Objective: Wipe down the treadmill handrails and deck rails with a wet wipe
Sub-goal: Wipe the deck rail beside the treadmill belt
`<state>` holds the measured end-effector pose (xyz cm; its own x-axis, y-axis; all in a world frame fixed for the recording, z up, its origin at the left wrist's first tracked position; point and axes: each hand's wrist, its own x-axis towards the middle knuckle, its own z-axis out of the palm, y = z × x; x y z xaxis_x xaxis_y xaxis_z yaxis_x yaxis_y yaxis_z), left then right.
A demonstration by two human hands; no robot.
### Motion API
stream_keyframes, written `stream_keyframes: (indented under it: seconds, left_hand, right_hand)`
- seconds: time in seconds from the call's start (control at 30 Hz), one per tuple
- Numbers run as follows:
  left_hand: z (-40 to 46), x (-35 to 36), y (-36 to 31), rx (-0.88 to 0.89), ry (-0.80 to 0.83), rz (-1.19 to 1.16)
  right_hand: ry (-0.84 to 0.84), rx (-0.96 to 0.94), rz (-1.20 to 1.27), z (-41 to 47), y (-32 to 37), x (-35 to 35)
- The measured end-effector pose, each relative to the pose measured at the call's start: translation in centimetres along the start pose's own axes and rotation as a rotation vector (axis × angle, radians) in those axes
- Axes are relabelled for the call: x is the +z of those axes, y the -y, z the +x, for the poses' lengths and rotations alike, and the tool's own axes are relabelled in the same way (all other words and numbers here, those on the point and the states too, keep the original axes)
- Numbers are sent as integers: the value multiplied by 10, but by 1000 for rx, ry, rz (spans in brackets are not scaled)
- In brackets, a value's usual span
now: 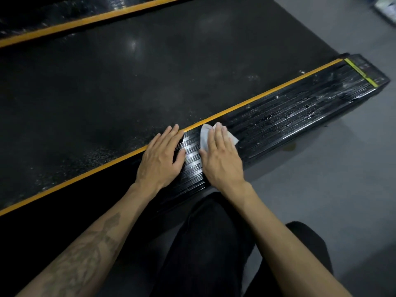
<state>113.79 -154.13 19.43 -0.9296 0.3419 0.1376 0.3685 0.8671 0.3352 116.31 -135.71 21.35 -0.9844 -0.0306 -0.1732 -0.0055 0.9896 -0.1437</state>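
Two hands are flat on the near deck rail (pixel 278 116), so start at your left and read across. Well beyond your left hand lies the running belt (pixel 128 82), and past it the far deck rail (pixel 53 20) with its own orange strip; judged from here, that rail waits for a later pass. Your left hand (pixel 160 157) lies palm down, fingers straight and together, holding nothing; its fingertips reach the orange strip (pixel 257 97) at the belt's edge. It looks to be there as a brace, taking your weight while you crouch beside the deck. Between your hands the ribbed black surface shines wet. Your right hand (pixel 220 159) is also spread flat, fingers straight, pressing the wet wipe (pixel 204 136) against the rail; the wipe's white edges show at your fingertips and on both sides of them. A flat palm spreads pressure across the ribs, which likely suits this grooved surface better than a pinch. To the right of that hand the rail runs on to its end cap (pixel 368 71), flecked with pale specks and droplets, so that stretch probably needs more passes. Grey floor (pixel 321 189) lies beside it.
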Motion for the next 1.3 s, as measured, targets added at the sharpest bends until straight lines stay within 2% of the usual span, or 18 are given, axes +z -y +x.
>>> stream_keyframes:
  seconds: [0.17, 0.3, 0.47, 0.6, 0.73, 0.93, 1.1, 1.3]
  left_hand:
    - [2, 1, -2, -11, -14, -17]
    - [4, 5, -2, -15, -5, -9]
    - [4, 7, -2, -8, -23, -3]
    - [4, 8, 0, 29, -35, 7]
    - [4, 9, -1, 110, -18, 35]
    - [3, 8, -2, 229, -28, 48]
    - [4, 7, -2, 225, -5, 35]
    - [3, 7, -3, 222, -13, 10]
  right_hand:
    - [12, -9, -4, 16, 4, -5]
    - [-64, 40, -66, 3, -1, 4]
    - [-70, -33, -73, 9, 6, 8]
    - [-92, -6, -51, 19, -11, 2]
    - [-111, 73, -38, -5, 2, 13]
    - [-77, 25, -6, 15, -14, 1]
    - [-116, 148, -5, -7, 1, 16]
    - [-71, 66, 3, 8, -18, 6]
